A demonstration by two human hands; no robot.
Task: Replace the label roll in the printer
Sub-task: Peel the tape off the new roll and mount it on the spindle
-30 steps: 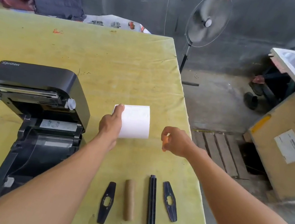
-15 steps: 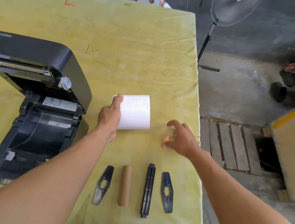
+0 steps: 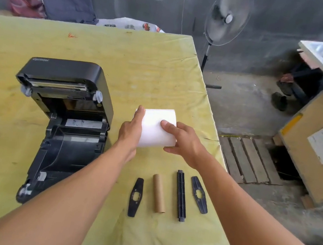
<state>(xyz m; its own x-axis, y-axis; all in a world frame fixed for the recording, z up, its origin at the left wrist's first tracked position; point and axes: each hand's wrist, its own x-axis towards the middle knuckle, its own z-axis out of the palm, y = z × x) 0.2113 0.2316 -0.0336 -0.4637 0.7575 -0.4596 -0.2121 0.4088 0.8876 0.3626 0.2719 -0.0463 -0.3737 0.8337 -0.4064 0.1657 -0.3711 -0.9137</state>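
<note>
Holding the new label roll (image 3: 158,128) between them, both hands sit just right of the open printer (image 3: 66,118) on the yellow-covered table (image 3: 104,51). The left hand (image 3: 131,130) is clamped on the roll's left end with the thumb up along its edge; the right hand (image 3: 185,141) is wrapped over its right end, fingers on top. The roll is a smooth, matte white paper cylinder, its long axis running roughly from 9 to 3 o'clock.

The printer's empty bay lies at 9 o'clock from the roll, nearer the left hand, with the glossy black lid tipped back. Toward 6 o'clock lie four loose parts in a row: a flat black plastic guide (image 3: 135,196), a brown cardboard core (image 3: 159,193), a ribbed black spindle (image 3: 181,195) and a second guide (image 3: 199,194). The spindle probably has to go through the roll's core first, and it lies closer to the right hand.
</note>
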